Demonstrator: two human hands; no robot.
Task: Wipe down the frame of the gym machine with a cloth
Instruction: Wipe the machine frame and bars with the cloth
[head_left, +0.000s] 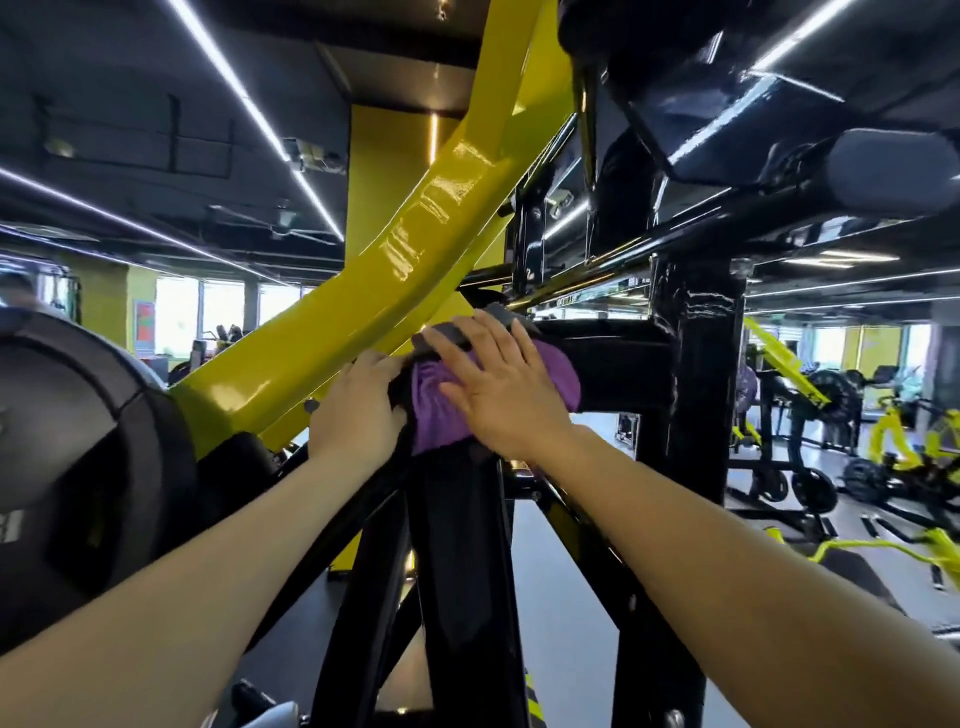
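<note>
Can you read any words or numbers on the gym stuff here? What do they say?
None can be read.
Weight plate: pale raised marks at its left edge, cut off by the picture.
Wall poster: red and green, too blurred.
Black frame, yellow arm, purple cloth: no writing shows.

Cloth (441, 410) on frame (613, 358), left hand (353, 405) beside, right hand (498, 384) on top

Two bare forearms, no sleeves in view. No rings or watch on left hand (358, 405) or right hand (498, 384). Short nails.
</note>
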